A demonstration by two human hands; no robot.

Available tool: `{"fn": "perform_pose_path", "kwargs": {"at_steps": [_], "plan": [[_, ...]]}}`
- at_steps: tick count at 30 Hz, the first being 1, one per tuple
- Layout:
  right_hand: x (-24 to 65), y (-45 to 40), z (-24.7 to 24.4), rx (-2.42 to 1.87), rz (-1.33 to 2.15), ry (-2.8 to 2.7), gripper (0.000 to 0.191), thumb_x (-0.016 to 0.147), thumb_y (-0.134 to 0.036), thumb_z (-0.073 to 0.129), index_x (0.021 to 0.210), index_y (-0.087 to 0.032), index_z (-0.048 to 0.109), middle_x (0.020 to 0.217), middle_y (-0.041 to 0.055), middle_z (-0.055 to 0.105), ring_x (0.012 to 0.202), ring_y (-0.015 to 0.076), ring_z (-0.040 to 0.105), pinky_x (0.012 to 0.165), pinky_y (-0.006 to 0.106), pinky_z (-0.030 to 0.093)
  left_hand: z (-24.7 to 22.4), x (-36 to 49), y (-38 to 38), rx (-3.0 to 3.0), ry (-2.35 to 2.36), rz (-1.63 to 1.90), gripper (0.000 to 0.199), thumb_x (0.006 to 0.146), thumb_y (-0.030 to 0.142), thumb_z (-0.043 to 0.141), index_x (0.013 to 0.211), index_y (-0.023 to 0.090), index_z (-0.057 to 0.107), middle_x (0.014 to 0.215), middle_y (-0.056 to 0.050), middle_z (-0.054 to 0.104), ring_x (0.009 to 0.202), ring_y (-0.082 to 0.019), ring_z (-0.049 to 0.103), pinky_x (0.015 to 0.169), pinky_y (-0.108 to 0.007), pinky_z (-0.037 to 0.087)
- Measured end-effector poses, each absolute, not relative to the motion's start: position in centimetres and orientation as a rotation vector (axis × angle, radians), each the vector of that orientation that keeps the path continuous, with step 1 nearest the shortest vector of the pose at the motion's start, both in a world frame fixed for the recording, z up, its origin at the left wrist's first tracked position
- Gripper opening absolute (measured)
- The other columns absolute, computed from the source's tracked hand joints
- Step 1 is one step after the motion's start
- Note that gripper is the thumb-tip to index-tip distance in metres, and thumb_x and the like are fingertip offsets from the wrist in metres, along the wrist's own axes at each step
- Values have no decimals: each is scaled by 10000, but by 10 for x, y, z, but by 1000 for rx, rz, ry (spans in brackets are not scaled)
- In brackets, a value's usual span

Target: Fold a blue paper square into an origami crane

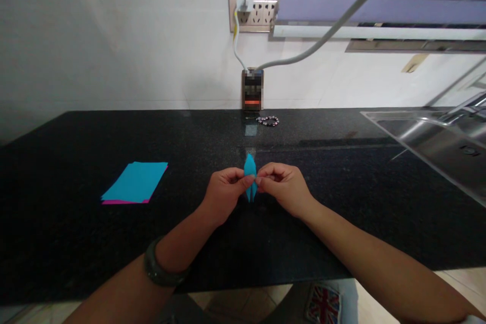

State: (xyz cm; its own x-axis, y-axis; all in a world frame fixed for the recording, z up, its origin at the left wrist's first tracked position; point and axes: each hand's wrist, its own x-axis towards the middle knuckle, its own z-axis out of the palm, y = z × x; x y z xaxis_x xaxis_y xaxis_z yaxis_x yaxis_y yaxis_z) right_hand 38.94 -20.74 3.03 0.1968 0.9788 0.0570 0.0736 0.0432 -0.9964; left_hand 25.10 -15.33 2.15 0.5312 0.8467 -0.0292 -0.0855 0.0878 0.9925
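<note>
A small piece of folded blue paper stands between my two hands, narrow and pointed at the top, with a split at its lower end. My left hand pinches it from the left, thumb lying across its front. From the right, my right hand grips its other edge between thumb and fingertips. Both hands are just above the black countertop. Further left lies a stack of square paper sheets, blue on top with pink showing along the lower and right edges.
Against the wall leans a phone, its cable running up to the right. A beaded strap lies before it. A plug sits in the wall socket. At the right is a steel sink with a faucet.
</note>
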Motion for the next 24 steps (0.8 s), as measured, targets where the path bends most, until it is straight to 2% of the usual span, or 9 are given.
{"fn": "perform_pose_path", "kwargs": {"at_steps": [8, 15, 19, 24], "plan": [[388, -206, 31, -1151, 1184, -1001, 181, 643, -265, 659, 761, -146, 591, 589, -27, 589, 497, 77, 549, 513, 222, 466, 24, 250, -153, 1266, 694, 747, 182, 689, 303, 632, 714, 123, 619, 616, -18, 627, 596, -127, 569, 578, -240, 436], [392, -207, 30, -1157, 1208, -1055, 184, 683, -315, 637, 724, -139, 604, 559, -20, 581, 467, 68, 522, 485, 211, 439, 24, 248, -152, 1561, 747, 729, 164, 740, 294, 561, 720, 132, 577, 611, 10, 566, 538, -87, 482, 525, -211, 380], [392, -206, 30, -1225, 1172, -1093, 188, 669, -320, 647, 697, -140, 598, 539, -24, 570, 456, 70, 510, 456, 200, 400, 25, 248, -153, 1733, 787, 708, 182, 763, 306, 513, 719, 140, 576, 624, 4, 572, 543, -97, 486, 521, -216, 382], [392, -205, 29, -1275, 1109, -1079, 177, 672, -307, 637, 648, -142, 580, 519, -32, 551, 442, 66, 483, 449, 200, 374, 26, 249, -154, 1764, 826, 684, 157, 732, 284, 543, 735, 137, 599, 667, -20, 615, 583, -118, 532, 549, -229, 412]]}}
